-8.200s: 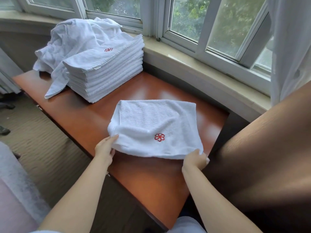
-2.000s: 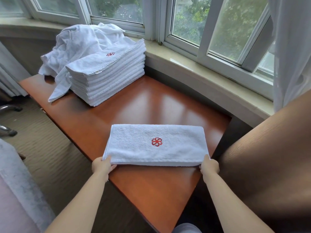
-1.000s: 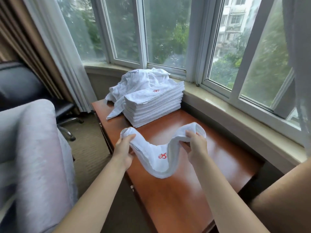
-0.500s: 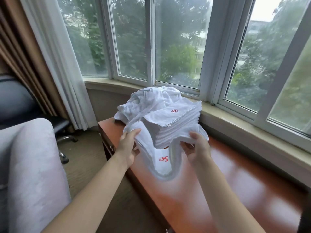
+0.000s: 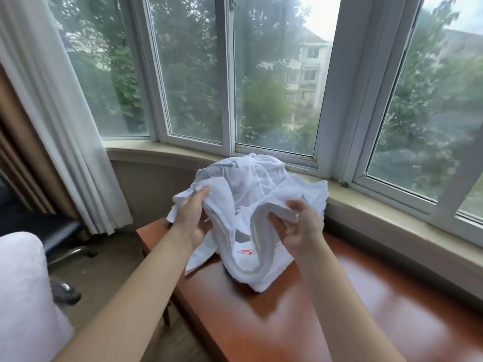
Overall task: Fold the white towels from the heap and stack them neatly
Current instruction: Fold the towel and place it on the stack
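1. Fingers of the left hand curl around one end of a folded white terry towel with a small red embroidered flower; the thumb side lies over the top of the cloth, and the end sticks out beyond the fingertips toward the window.
2. Fingers of the right hand pinch the other end of the same towel, palm turned up toward the camera, with the thumb pressing the folded edge down against the fingers.
3. Between the two hands the towel sags in a deep U, its lowest part hanging below both wrists and its red flower facing the camera near the bottom of the loop.
4. Whether the sagging part touches the glossy reddish-brown wooden table or hangs just above it cannot be told.
5. Directly behind the held towel, at the far end of the table, sits a stack of folded white towels, mostly hidden by the hands and cloth; only its upper right corner and stitched edge show.
6. Behind and on top of that stack rises a loose heap of crumpled white towels, leaning against the beige stone window sill.
7. One flap from the heap hangs down past the left wrist to the table's near-left corner.
8. White-framed windows fill the background, with a sheer white curtain at the left.
9. A pale fuzzy padded armrest occupies the lower left corner.
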Demonstrator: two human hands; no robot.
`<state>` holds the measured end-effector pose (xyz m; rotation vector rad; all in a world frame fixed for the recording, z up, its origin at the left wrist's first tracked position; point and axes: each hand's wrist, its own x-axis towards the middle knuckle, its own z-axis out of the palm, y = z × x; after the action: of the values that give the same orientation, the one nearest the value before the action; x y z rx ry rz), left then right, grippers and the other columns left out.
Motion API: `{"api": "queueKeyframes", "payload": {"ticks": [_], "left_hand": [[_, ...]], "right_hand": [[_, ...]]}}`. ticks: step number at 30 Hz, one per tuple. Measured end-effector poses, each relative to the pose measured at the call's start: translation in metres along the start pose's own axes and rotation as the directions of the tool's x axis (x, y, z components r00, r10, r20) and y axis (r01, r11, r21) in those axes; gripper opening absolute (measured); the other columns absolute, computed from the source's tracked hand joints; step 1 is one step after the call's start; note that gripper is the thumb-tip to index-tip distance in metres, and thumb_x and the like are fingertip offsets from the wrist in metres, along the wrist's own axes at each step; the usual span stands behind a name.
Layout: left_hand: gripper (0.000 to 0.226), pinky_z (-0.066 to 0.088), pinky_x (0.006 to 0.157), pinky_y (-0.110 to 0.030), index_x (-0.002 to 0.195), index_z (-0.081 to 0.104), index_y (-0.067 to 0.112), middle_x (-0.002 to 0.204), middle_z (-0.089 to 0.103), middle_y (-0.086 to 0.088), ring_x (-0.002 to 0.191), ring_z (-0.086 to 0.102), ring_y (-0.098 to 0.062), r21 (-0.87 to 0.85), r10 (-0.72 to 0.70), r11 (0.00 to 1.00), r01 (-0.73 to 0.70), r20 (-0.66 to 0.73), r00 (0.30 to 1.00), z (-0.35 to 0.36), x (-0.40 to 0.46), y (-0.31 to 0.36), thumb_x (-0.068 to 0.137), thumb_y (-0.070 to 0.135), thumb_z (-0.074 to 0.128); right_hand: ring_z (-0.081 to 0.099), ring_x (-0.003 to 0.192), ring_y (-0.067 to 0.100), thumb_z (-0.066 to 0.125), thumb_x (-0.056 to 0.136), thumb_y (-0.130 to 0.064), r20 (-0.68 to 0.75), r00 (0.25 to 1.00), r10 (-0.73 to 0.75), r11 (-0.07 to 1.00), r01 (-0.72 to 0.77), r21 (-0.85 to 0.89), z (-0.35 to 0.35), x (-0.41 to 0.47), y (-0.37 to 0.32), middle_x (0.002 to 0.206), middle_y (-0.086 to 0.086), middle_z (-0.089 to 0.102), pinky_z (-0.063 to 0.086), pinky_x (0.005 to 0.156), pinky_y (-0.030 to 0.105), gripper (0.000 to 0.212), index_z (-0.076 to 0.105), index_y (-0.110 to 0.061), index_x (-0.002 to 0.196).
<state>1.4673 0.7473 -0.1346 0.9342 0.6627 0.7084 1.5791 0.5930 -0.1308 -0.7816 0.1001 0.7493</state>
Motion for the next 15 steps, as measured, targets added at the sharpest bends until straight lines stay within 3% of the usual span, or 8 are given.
{"api": "queueKeyframes", "payload": {"ticks": [4, 7, 11, 15], "left_hand": [[0.026, 0.049, 0.079, -0.034, 0.113, 0.065, 0.014, 0.113, 0.067, -0.010, 0.097, 0.062, -0.025, 0.007, -0.001, 1.000, 0.001, 0.003, 1.000, 0.009, 0.060, 0.024, 0.093, 0.029, 0.059], [0.037, 0.049, 0.088, -0.036, 0.125, 0.062, 0.007, 0.121, 0.064, -0.014, 0.103, 0.060, -0.026, -0.032, -0.045, 0.998, 0.047, 0.039, 0.998, 0.013, 0.098, 0.034, 0.094, 0.026, 0.058], [0.045, 0.048, 0.079, -0.033, 0.132, 0.054, 0.001, 0.114, 0.060, -0.014, 0.098, 0.057, -0.025, -0.037, -0.079, 0.996, 0.084, 0.113, 0.990, 0.016, 0.153, 0.045, 0.094, 0.024, 0.057], [0.044, 0.048, 0.088, -0.035, 0.130, 0.057, 0.001, 0.120, 0.062, -0.017, 0.104, 0.058, -0.026, 0.009, -0.133, 0.991, 0.134, 0.203, 0.970, 0.013, 0.218, 0.059, 0.093, 0.025, 0.058]], "right_hand": [[0.066, 0.050, 0.020, 0.055, 0.088, -0.006, 0.048, 0.999, 0.000, 0.999, -0.002, 0.046, 0.035, 0.037, -0.004, 0.067, 0.011, 0.064, 0.059, 0.062, 0.032, 0.007, 0.060, -0.005, 0.085], [0.066, 0.052, 0.021, 0.054, 0.088, -0.008, 0.053, 0.999, -0.006, 0.998, 0.002, 0.062, 0.054, 0.058, 0.000, 0.063, 0.010, 0.065, 0.059, 0.058, 0.031, 0.008, 0.061, -0.004, 0.087], [0.065, 0.050, 0.021, 0.049, 0.090, -0.010, 0.076, 0.997, -0.028, 0.996, 0.022, 0.087, 0.083, 0.091, 0.009, 0.061, 0.009, 0.065, 0.057, 0.049, 0.026, 0.014, 0.061, -0.002, 0.090], [0.064, 0.046, 0.020, 0.047, 0.091, -0.013, 0.046, 0.993, -0.105, 0.985, 0.097, 0.145, 0.114, 0.126, 0.026, 0.058, 0.009, 0.065, 0.055, 0.046, 0.024, 0.019, 0.061, 0.000, 0.091]]}}
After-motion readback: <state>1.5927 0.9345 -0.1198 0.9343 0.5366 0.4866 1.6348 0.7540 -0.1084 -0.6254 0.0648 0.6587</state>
